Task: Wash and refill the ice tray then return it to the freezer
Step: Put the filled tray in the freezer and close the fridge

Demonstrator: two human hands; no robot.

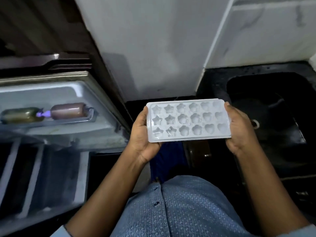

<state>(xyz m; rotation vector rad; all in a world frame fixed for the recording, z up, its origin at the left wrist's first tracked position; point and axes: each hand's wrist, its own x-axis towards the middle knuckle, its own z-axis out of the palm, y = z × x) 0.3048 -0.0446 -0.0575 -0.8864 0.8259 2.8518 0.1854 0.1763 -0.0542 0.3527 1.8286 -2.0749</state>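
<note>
Head view: one white ice tray, held level in front of the body, between the open fridge door on the left and the black sink on the right. Eighteen moulds counted, three rows of six: six stars at the left end, six flower-like shapes in the middle, six heart-like shapes at the right. Moulds glistening, a little clear water or ice visible in the near-left stars; contents of the others hard to tell.

Left hand clasped on the tray's left short edge, thumb on top, palm beneath. Right hand clasped on the right short edge, thumb on the rim, fingers hidden under the tray.

Fridge door swung open at left, two bottles lying end to end in its shelf, one brownish, one greenish with a purple cap. No readable labels or writing anywhere.

Black sink set into a dark worktop at right. Blue patterned shirt near the bottom edge.
</note>
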